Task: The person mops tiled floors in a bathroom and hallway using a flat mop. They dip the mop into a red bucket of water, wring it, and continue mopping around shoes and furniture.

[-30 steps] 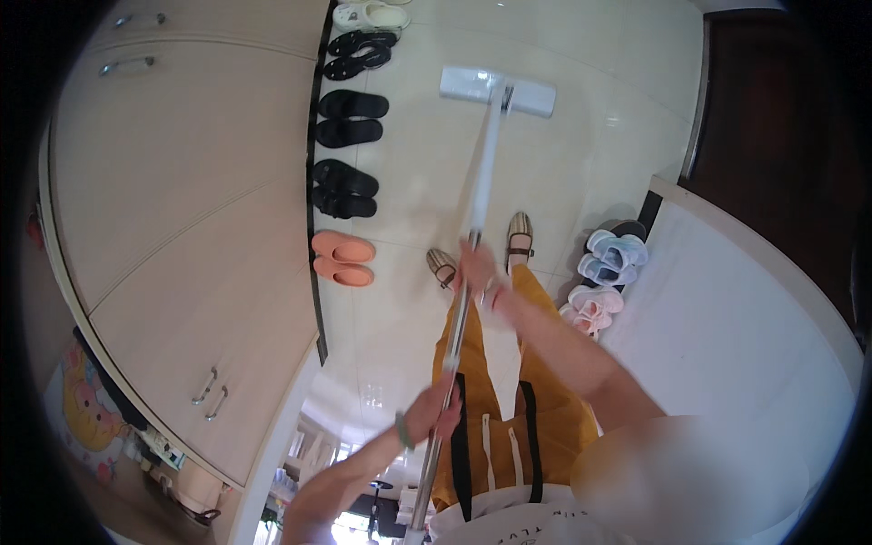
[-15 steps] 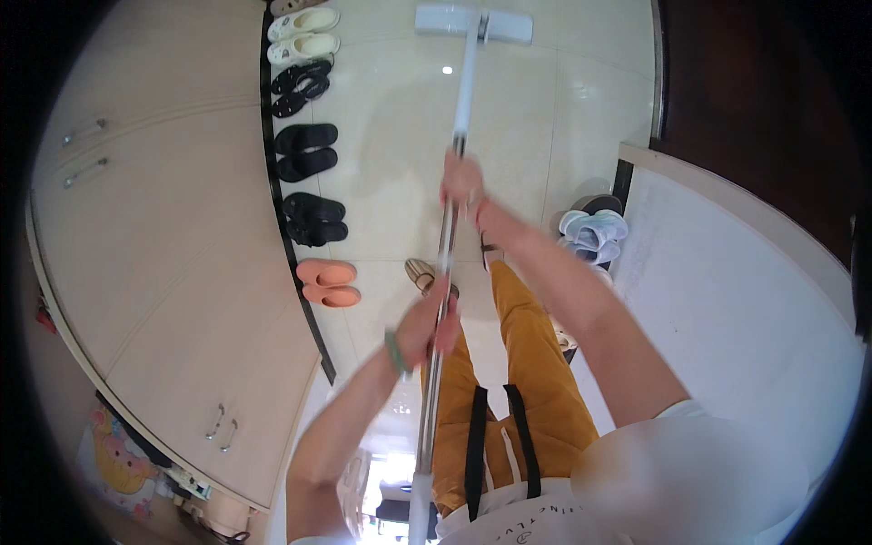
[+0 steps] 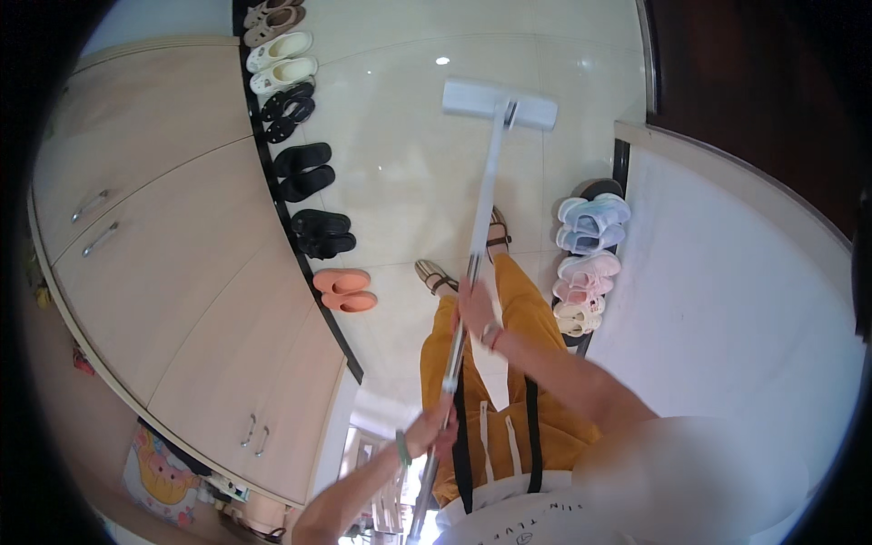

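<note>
A flat mop (image 3: 489, 186) with a white and silver pole slants from the lower middle up to its wide white head, which lies on the pale tiled floor (image 3: 400, 118). My right hand (image 3: 474, 311) is wrapped round the pole just below its white section. Lower down, beside my thigh, my left hand (image 3: 431, 431) grips the silver part. A green band circles my left wrist and a reddish one my right. My feet, in strapped shoes (image 3: 436, 275), stand on either side of the pole.
Orange slippers (image 3: 345, 291), black slippers (image 3: 304, 171) and white clogs (image 3: 282, 62) line the cabinet (image 3: 173, 263) on the left. Sneakers (image 3: 592, 222) and pink shoes (image 3: 586, 277) stand along the white wall (image 3: 718, 300) at right. A dark door (image 3: 745, 109) is at the far right.
The mop head has come nearer to me and a little to the right. Both hands have drawn back toward my body with the pole. My right foot has stepped forward.
</note>
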The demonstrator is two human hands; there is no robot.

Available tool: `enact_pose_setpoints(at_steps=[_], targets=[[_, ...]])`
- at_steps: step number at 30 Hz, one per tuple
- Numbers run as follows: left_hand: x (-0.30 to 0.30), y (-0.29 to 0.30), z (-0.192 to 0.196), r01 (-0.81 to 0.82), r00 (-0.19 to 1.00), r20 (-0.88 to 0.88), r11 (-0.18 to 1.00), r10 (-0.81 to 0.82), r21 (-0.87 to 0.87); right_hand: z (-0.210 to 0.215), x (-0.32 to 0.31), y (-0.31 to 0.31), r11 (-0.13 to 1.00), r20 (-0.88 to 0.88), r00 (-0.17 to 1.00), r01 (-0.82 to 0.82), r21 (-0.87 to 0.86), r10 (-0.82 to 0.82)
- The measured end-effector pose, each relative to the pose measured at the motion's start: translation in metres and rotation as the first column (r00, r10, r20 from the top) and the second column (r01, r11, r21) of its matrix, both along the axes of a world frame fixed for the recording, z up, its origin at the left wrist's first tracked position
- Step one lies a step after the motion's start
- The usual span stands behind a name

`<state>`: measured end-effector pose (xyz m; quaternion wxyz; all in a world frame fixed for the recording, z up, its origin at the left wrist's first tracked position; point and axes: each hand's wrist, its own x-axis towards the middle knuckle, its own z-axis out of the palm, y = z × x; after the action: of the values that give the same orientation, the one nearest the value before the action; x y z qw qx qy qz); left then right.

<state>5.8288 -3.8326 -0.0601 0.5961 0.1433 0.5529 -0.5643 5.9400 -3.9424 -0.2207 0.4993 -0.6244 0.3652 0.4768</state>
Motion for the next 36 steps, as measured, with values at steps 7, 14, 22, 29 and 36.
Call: enact_pose_setpoints(at_steps=[7,14,22,29,36], targets=[[0.196,-0.063,-0.126,0.192,0.884,0.443,0.98,-0.152,-0.047,-0.132,0.209,-0.094,0.975,0.325,0.945,0.047,-0.219,0.027],[0.185,-0.106,-0.129,0.154,0.925,0.353,0.988,-0.14,-0.011,-0.119,0.197,-0.132,0.941,0.215,0.973,0.152,-0.303,-0.088],[0.009,-0.021,-0.063,0.198,0.93,0.297,0.976,-0.215,0.087,-0.058,0.004,-0.038,0.953,0.161,0.962,0.246,-0.177,-0.219],[-0.177,0.056,0.053,0.237,0.971,-0.007,0.962,-0.239,0.138,0.033,-0.208,0.059,0.986,-0.142,0.975,0.165,-0.035,-0.168],[-0.218,0.046,0.079,0.088,0.992,-0.106,0.987,-0.074,0.135,0.044,-0.265,0.065,0.982,-0.297,0.941,0.184,0.047,-0.162]])
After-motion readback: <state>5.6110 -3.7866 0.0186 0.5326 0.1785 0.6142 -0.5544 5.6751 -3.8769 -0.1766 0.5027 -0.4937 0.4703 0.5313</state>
